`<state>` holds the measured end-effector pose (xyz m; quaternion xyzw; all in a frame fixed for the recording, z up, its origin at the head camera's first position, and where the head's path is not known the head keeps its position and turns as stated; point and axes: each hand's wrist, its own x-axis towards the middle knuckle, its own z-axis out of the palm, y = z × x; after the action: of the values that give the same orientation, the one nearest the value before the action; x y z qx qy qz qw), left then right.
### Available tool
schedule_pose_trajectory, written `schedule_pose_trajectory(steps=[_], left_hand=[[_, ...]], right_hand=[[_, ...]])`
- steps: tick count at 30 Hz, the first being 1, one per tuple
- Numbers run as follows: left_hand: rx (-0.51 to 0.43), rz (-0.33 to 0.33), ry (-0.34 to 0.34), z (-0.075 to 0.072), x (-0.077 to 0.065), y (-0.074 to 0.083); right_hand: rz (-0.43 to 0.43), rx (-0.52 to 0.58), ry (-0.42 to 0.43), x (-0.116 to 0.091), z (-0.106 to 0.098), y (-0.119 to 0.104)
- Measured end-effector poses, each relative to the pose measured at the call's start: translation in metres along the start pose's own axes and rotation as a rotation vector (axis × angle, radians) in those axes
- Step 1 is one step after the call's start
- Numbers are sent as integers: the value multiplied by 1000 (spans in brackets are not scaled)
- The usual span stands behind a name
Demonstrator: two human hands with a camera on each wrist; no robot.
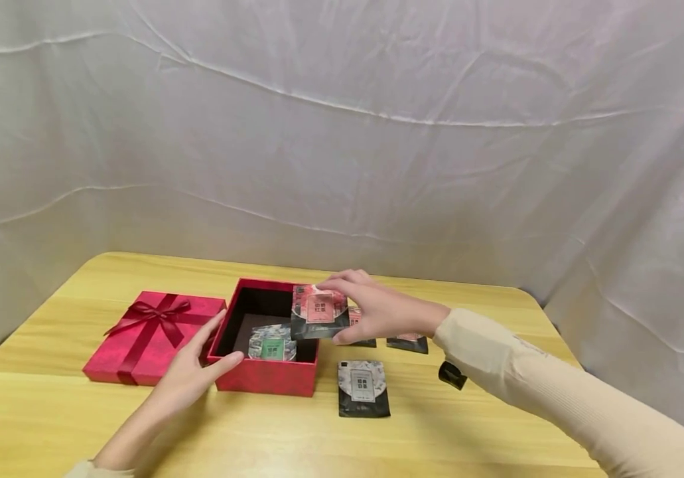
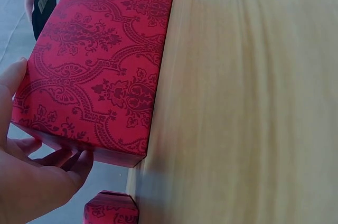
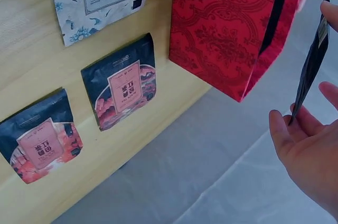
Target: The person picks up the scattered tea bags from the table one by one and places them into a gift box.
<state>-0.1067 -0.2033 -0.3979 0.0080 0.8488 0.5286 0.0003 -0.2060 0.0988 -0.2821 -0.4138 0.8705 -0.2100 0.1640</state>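
My left hand [image 1: 189, 365] holds the near left corner of an open red gift box [image 1: 267, 380], with the thumb at its rim and fingers along its side. Over the box's right rim, my right hand [image 1: 377, 309] grips a tea sachet [image 1: 320, 315] with a red label and a black lower band. In the right wrist view this sachet [image 3: 310, 63] shows edge-on between thumb and fingers. Inside the box's dark interior lies a green-labelled tea sachet [image 1: 273, 348].
The red lid [image 1: 121, 338] with its ribbon bow lies left of the box. A white tea sachet [image 1: 363, 392] lies at the front right. Two pink-labelled sachets [image 3: 124, 89] rest on the table right of the box. A small black object [image 1: 452, 375] shows below the right forearm.
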Motion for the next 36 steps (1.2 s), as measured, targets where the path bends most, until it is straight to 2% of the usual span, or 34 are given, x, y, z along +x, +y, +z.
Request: schedule_pose_trajectory(steps=[4, 9, 20, 30, 36], left_hand=[[2, 0, 0, 0, 0, 0], [12, -12, -3, -1, -1, 0], [20, -15, -6, -1, 0, 1], [-9, -14, -12, -2, -1, 1], [-37, -20, -17, -2, -1, 1]], right_hand=[[23, -27, -34, 9, 2, -4], [3, -85, -59, 22, 5, -9], [1, -99, -86, 43, 9, -26], [-13, -111, -74, 58, 5, -42], [8, -111, -61, 62, 6, -48]])
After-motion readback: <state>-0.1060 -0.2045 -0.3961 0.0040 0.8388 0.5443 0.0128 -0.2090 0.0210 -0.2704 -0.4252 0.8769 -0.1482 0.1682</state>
